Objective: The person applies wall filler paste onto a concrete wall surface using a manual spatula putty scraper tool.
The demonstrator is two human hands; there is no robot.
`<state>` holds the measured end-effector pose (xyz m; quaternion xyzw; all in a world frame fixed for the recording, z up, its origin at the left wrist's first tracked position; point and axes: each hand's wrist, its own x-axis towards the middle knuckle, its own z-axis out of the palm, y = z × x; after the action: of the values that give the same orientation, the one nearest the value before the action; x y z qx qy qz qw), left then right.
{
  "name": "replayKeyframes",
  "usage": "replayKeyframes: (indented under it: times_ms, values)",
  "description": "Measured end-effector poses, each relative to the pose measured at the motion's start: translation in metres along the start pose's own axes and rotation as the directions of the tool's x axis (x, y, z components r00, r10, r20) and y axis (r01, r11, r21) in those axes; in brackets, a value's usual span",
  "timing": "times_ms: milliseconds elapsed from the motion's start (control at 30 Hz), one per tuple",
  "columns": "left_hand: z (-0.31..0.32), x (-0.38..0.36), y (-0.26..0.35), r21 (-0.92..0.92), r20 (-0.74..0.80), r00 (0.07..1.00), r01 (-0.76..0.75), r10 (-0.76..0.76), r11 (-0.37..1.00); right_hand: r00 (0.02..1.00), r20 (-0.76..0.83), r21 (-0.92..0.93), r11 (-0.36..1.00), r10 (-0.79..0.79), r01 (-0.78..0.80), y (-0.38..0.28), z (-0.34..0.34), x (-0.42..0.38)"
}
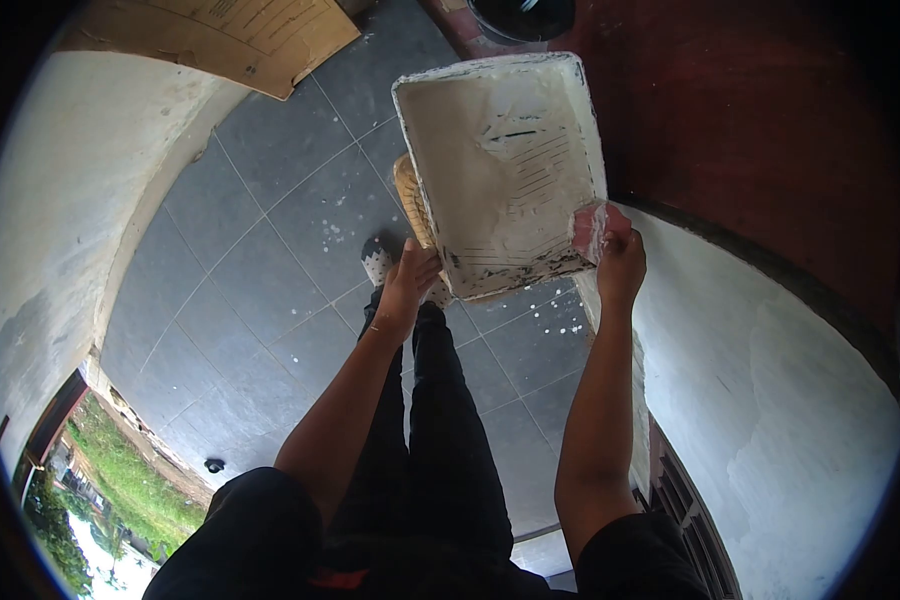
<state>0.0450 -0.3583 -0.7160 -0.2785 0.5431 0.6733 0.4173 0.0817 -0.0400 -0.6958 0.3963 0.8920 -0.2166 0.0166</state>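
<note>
A paint tray (490, 190) coated with wet off-white paint is held up in front of me, its ribbed slope smeared and dark-flecked. My left hand (407, 285) is closed at its lower left edge, with the fingertips at the rim. At the lower right corner my right hand (622, 265) is closed on a pink, paint-smeared piece (592, 230) that overlaps the tray rim; cannot tell whether it is cloth or plastic. A tan, ribbed object (408, 195) shows partly from behind the tray's left side.
Grey floor tiles (260, 260) carry white paint spots. A cardboard sheet (230, 40) lies at upper left, and a black bucket (522, 18) stands on the dark red surface (730, 110). Pale walls (760, 370) rise on both sides. My feet (375, 260) are below the tray.
</note>
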Motion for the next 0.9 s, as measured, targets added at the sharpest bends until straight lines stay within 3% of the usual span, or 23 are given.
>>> replayKeyframes:
  times_ms: [200,267,400,433,467,567,633,800,867,900]
  values:
    - [-0.002,0.002,-0.003,-0.006,-0.005,1.0,0.004,-0.004,1.0,0.999,0.001,0.064,0.997,0.041,-0.041,0.001,0.009,-0.009]
    - [-0.002,0.002,-0.001,-0.004,-0.012,1.0,0.013,-0.013,1.0,0.992,0.125,0.071,0.997,-0.024,0.015,-0.007,0.015,-0.018]
    - [0.0,-0.001,0.003,-0.007,-0.007,1.0,0.013,-0.013,1.0,0.998,0.026,0.075,0.995,-0.063,0.061,-0.027,0.009,-0.026]
    - [-0.001,0.0,0.003,-0.003,0.003,1.0,0.018,-0.018,1.0,0.999,-0.011,0.116,0.993,0.036,-0.035,-0.033,-0.002,-0.023]
    - [-0.002,0.0,0.003,-0.001,0.01,1.0,0.022,-0.022,1.0,0.992,-0.129,0.103,0.995,-0.003,0.016,-0.032,-0.004,-0.017]
    - [-0.004,0.002,0.003,-0.022,0.031,0.999,0.029,-0.028,0.999,0.989,-0.127,-0.037,0.997,-0.077,0.073,-0.034,-0.001,-0.007]
    - [-0.003,0.003,0.002,-0.03,0.026,0.999,0.03,-0.03,0.999,0.974,-0.08,-0.242,0.952,-0.21,0.186,-0.044,0.006,-0.013]
    - [-0.001,0.003,0.002,-0.021,0.017,1.0,0.024,-0.024,0.999,0.975,0.021,-0.222,0.95,-0.22,0.219,-0.055,0.013,-0.049]
    - [0.0,0.002,0.003,-0.011,0.001,0.999,0.041,-0.041,0.999,0.955,0.129,-0.229,0.929,-0.267,0.291,-0.054,0.013,-0.06]
    - [-0.001,0.002,0.002,-0.011,0.002,0.999,0.04,-0.04,0.999,0.951,0.065,-0.209,0.928,-0.301,0.308,-0.052,0.01,-0.059]
